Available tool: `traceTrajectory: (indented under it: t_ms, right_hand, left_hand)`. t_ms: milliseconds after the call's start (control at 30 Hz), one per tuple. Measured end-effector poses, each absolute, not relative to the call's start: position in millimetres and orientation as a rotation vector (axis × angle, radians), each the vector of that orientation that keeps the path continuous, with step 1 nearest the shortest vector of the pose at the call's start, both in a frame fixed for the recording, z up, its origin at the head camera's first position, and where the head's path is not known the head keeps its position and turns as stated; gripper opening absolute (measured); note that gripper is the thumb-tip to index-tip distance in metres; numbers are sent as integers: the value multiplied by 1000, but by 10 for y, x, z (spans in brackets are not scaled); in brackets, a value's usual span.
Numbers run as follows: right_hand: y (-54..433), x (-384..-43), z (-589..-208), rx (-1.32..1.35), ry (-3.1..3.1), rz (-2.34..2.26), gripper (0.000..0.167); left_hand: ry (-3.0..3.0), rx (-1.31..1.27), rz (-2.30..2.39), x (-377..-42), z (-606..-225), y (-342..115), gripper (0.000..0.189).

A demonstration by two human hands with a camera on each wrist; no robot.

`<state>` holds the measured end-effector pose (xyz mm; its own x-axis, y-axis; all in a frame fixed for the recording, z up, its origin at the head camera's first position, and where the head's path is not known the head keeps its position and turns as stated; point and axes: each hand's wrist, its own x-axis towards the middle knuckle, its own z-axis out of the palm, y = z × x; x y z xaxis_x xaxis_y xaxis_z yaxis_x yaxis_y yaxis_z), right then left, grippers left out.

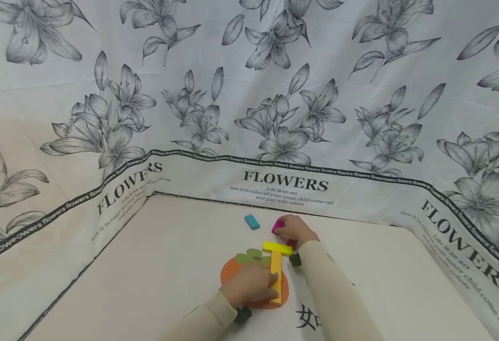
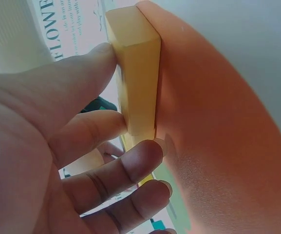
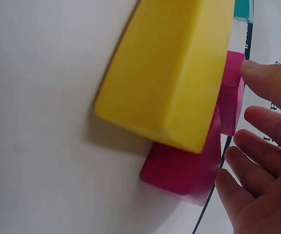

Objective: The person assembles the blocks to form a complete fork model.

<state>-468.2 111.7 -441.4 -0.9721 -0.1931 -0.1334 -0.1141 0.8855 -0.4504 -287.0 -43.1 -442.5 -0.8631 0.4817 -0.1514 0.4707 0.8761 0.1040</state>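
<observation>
My left hand (image 1: 251, 284) lies left of an upright bar of amber-yellow blocks (image 1: 276, 265). Its thumb and index fingertip touch the nearer block (image 2: 139, 83), while the other fingers stay loosely extended by the tabletop. A brighter yellow block (image 1: 277, 248) crosses the bar's far end, making a T. Beyond it, my right hand (image 1: 295, 228) pinches a magenta block (image 1: 277, 227) between thumb and index finger. A second, darker magenta block (image 3: 184, 168) sits under that hand, beside the yellow crosspiece; in the head view it is mostly hidden.
A blue block (image 1: 252, 222) lies left of the right hand, near the table's back edge. The white cloth (image 1: 168, 255) carries an orange pumpkin-like print (image 1: 228, 274) and black characters (image 1: 307, 316). Flower-printed fabric (image 1: 207, 180) walls the back and sides.
</observation>
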Motion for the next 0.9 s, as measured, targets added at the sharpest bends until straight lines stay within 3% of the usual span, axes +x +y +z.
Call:
traceTrajectory:
  t_ms: [900]
  right_hand:
    - [1144,-4702,-4449,-268,2847,-703,51]
  left_hand:
    - [2861,702,92,-2904,-4462,-391,44]
